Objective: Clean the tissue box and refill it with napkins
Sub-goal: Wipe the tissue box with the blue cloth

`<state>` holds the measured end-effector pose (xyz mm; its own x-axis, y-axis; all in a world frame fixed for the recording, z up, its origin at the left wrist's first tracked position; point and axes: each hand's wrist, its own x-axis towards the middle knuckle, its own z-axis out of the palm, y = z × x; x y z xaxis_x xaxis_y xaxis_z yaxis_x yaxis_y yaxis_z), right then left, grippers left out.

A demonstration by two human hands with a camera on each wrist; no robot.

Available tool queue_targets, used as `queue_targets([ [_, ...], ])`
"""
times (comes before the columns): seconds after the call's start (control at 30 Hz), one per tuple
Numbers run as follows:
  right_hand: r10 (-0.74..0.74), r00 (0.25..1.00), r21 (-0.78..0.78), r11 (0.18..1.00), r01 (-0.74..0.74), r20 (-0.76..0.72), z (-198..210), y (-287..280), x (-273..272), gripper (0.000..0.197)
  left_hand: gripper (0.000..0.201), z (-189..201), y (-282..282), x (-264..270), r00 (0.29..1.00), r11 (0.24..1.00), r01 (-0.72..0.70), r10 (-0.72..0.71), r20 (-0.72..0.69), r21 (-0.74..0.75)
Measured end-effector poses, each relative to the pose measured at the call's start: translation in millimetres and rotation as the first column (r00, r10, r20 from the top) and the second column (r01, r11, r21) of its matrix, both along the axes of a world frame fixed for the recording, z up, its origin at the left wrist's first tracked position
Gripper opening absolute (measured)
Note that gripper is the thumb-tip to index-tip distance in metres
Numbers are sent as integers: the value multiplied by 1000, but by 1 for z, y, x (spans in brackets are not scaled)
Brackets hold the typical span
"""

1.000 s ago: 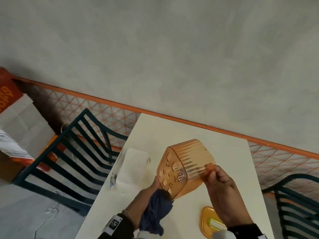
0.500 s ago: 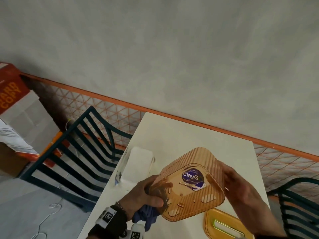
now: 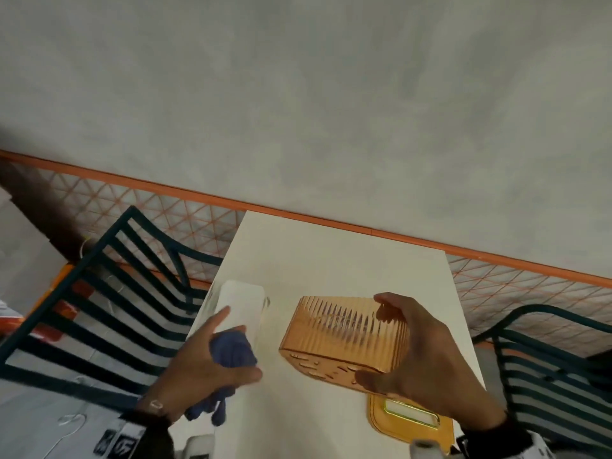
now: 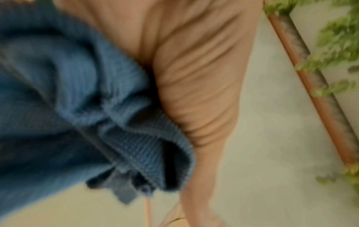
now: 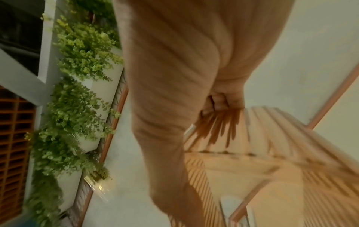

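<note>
The ribbed orange tissue box [image 3: 344, 339] hangs tilted above the white table [image 3: 331, 260], its base turned toward me. My right hand [image 3: 427, 356] grips it at the right end, fingers over the far rim and thumb under the base; the right wrist view shows the ribbed wall [image 5: 272, 153] under my fingers. My left hand [image 3: 212, 362] is off the box to its left and holds the bunched blue cloth [image 3: 231, 349] in its palm, index finger and thumb spread. The cloth [image 4: 77, 107] fills the left wrist view. A white stack of napkins [image 3: 240, 304] in clear wrap lies on the table's left edge.
The box's orange lid [image 3: 410, 419] with a slot lies on the table near me, under my right wrist. Dark slatted chairs stand at the left [image 3: 109, 293] and right [image 3: 546, 369] of the table. An orange-railed mesh fence [image 3: 198, 213] runs behind it.
My left hand has let go of the box and moved left with the cloth. The box has turned so its ribbed side faces up, held now by the right hand alone.
</note>
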<state>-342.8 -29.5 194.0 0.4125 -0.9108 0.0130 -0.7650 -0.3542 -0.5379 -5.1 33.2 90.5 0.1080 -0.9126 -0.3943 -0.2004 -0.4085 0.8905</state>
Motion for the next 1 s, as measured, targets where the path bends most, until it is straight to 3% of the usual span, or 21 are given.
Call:
queue_targets([
  [0.1,-18,1000,-115,993,20,21,-14,-2,3,112,61,20,-3,-9,957,967,-241,224,-182,-76],
  [0.17,-32,999,-144,989,37,33,-19,-3,8,118,45,48,-6,-40,956,936,-262,219,-194,-235],
  [0.27,-11,998,-182,983,22,60,-23,-5,21,127,50,80,-11,-101,997,864,-63,29,-75,-500],
  [0.37,47,990,-196,980,-21,131,-20,-4,27,126,52,68,-21,-144,956,687,282,-140,259,-670],
  [0.43,60,985,-200,979,-28,159,-18,-1,24,113,47,58,-25,-154,925,615,363,-150,348,-700],
  [0.5,53,988,-227,974,-19,146,-17,1,21,112,40,50,-25,-156,918,577,391,-188,349,-717],
  [0.53,52,990,-236,971,-20,129,-19,2,20,117,39,45,-26,-155,921,584,388,-207,331,-714],
  [0.67,2,994,-182,983,19,114,-29,7,14,131,42,26,-36,-143,980,761,200,-150,132,-617],
  [0.73,27,993,-177,984,-7,113,-30,8,16,126,43,33,-28,-150,970,736,243,-171,174,-631],
  [0.8,73,992,-201,978,-52,100,-29,8,19,110,43,42,-19,-161,928,624,373,-231,293,-687],
  [0.87,57,993,-185,982,-37,103,-29,9,20,114,45,38,-23,-158,899,570,435,-235,368,-697],
  [0.93,-4,994,-132,991,19,112,-29,11,16,127,46,26,-41,-143,927,675,361,-188,323,-643],
  [1.0,-25,997,-109,993,33,70,-31,13,15,129,44,14,-51,-125,970,820,176,-51,236,-545],
])
